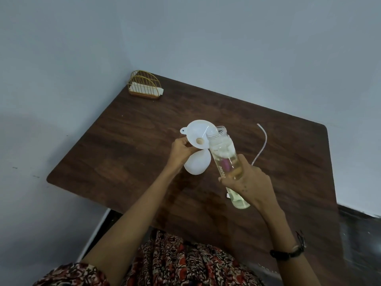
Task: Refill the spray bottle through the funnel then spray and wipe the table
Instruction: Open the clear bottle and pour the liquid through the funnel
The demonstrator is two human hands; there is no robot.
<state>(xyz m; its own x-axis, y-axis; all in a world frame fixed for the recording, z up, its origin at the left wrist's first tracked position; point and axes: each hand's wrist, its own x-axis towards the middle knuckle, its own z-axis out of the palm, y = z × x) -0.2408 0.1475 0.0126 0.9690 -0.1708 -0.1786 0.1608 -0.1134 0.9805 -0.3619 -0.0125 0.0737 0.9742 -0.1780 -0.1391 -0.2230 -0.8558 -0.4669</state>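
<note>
A white funnel (196, 132) sits in the neck of a white spray bottle (196, 163) near the middle of the brown table (123, 141). My left hand (181, 148) grips the bottle's neck just under the funnel. My right hand (245, 178) holds a tall clear bottle (223, 151) with pale liquid inside, tilted so its open mouth leans over the funnel's rim. The spray head's thin dip tube (261, 141) lies on the table to the right; the head itself is mostly hidden behind my right hand.
A gold wire napkin holder (145, 84) with white napkins stands at the table's far left corner, against the grey wall. The table's near edge is close to my body. A dark floor shows at the right.
</note>
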